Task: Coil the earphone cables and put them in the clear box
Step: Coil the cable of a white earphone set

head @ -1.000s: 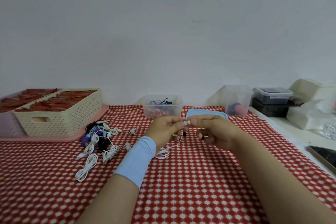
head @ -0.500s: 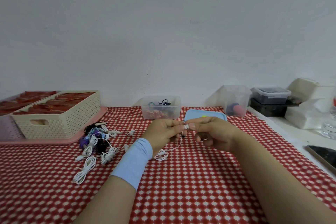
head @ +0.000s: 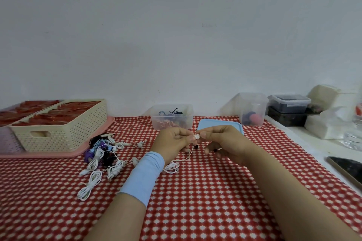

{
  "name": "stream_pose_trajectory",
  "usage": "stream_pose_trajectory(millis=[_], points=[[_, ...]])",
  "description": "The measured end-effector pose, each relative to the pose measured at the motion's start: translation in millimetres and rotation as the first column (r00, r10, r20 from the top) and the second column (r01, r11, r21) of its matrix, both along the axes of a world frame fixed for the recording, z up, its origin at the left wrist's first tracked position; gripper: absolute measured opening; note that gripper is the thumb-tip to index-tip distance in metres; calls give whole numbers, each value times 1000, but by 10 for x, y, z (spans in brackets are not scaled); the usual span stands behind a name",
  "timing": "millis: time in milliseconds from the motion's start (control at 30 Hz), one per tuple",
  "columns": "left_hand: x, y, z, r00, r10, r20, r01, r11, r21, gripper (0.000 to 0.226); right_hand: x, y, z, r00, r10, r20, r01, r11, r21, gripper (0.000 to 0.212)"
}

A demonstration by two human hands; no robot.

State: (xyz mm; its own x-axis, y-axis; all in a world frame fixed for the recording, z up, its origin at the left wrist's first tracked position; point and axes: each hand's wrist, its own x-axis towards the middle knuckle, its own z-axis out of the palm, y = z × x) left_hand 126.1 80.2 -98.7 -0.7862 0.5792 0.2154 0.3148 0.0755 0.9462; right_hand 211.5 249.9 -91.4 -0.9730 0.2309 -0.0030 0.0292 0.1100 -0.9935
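On the desk (head: 215, 201), the clear box (head: 156, 123) stood open at the back, ready for coils. Nearer, left hand (head: 172, 141) and right hand (head: 225, 143) met, fingers (head: 191, 138) pinching one white earphone cable (head: 172, 167), apparently to wind it, its slack trailing onto the cloth.

Hands: two, left hand (head: 174, 140) and right hand (head: 225, 143). Blue wristband (head: 143, 178): one. White earphone cable (head: 172, 167) pinched between hands: one. Earphone pile (head: 101, 154): several bundles, mostly white (too tangled for exact count). Open clear tubs: two, clear box (head: 172, 116) and second clear tub (head: 251, 108). Blue lid (head: 215, 122): one. Cream basket (head: 64, 133): one. Pink tray (head: 49, 154): one. Phone (head: 348, 170): one.
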Motion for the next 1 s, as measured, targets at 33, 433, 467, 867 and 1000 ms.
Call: stream_pose_trajectory(millis=[33, 433, 467, 867, 1000], points=[[-3, 0, 1, 1000, 8, -14, -8, 1000, -7, 7, 14, -7, 11, 1000, 1, -5, -1, 1000, 11, 20], [-17, 0, -15, 998, 37, -54, -38, 999, -13, 9, 30, -72, 19, 992, -64, -104, 85, 974, 208, 11], [-25, 6, -20, 999, 33, -36, -34, 999, -11, 7, 31, -70, 22, 992, -63, -106, 83, 976, 199, 12], [-32, -33, 41, 982, -171, 77, 168, 985, 49, 8, 26, -8, 21, 981, 186, 49, -173, 966, -194, 24], [-38, -36, 10, 978, -190, 80, 187, 981, 40, 8, 13, -10, 13, 976, 201, 86, -182, 965, -191, 22]])
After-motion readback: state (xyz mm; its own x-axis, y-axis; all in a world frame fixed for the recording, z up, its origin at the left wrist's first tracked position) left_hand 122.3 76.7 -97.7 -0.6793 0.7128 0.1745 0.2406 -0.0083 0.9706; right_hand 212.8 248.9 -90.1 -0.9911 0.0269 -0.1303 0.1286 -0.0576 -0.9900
